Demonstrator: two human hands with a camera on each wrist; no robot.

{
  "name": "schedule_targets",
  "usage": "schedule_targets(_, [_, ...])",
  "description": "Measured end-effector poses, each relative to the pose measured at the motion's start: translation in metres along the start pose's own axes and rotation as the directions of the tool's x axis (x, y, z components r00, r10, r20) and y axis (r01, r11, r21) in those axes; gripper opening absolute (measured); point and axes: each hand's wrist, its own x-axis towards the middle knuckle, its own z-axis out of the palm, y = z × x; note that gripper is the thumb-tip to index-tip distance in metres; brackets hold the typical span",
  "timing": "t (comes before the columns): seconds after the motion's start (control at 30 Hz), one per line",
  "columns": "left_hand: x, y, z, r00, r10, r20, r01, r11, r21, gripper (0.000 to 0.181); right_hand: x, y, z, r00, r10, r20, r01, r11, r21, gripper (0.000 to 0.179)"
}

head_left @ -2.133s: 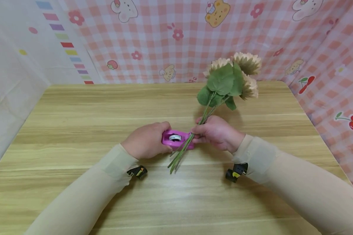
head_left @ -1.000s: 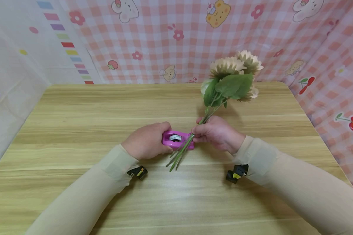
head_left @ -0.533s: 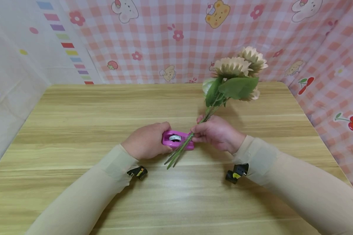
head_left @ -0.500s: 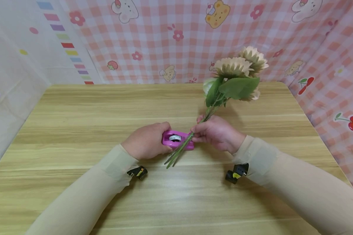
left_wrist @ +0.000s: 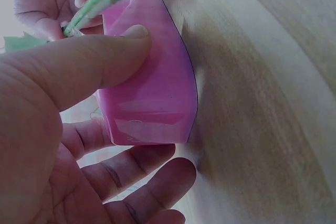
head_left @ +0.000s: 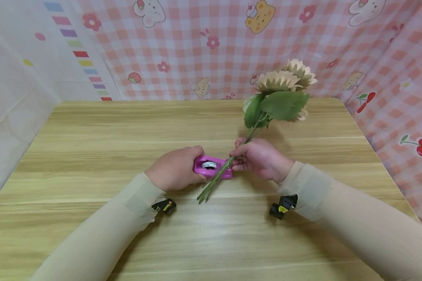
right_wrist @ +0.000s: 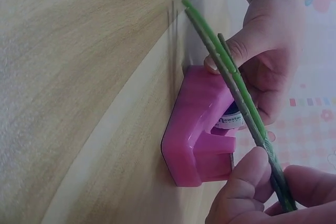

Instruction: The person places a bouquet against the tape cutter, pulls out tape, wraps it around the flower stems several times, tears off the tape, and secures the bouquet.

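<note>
On the white label of the tape roll (right_wrist: 229, 119) I can read "Newsta", with its last letter hard to make out at the curve. A small raised mark shows on the end of the pink tape dispenser (right_wrist: 194, 116) in the left wrist view, too faint for me to read. Low on the checked curtain (head_left: 186, 50) there are red letters that look like "fe".

The dispenser stands on the wooden surface (head_left: 102, 136) between my hands. My left hand (head_left: 176, 168) grips its left end, thumb on the near side and fingers round the far side. My right hand (head_left: 263, 159), just beside the dispenser's toothed cutter end, pinches the green stems (head_left: 215, 181) of a bouquet (head_left: 283, 93) between thumb and fingers. The stems slant across above that end, their cut tips towards me; I cannot tell whether they touch it.

A big leaf (head_left: 285, 105) hides part of the blossoms, and one whitish bloom barely peeks out. A crinkled, shiny patch (right_wrist: 269, 148) on the stems is unclear. The right wrist view leaves the flower heads out of frame.
</note>
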Motion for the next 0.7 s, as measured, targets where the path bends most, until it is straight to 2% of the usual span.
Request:
schedule_targets(0.13, [-0.0002,0.0001,0.0001,1.000,-0.002,0.001,0.002,1.000,0.001,0.038,0.0007,0.0013,0.0004,1.000,-0.004,-0.015,0.004,1.000,-0.012,0.017])
schedule_targets(0.33, [-0.0012,0.0001,0.0001,1.000,0.007,-0.007,-0.007,1.000,0.002,0.036,0.0015,0.0032,0.0013,0.999,-0.034,-0.030,0.034,0.999,-0.003,0.033])
schedule_targets(0.6, [-0.0010,-0.0003,0.0003,1.000,0.010,-0.006,-0.010,1.000,-0.009,0.034,0.0003,0.0036,0.0019,0.995,-0.085,-0.055,0.081,0.993,-0.085,0.024])
schedule_targets(0.7, [-0.0010,-0.0003,0.0003,1.000,0.009,-0.006,-0.009,1.000,-0.009,0.034,0.0005,0.0036,0.0011,0.995,-0.088,-0.037,0.085,0.993,-0.084,0.022])
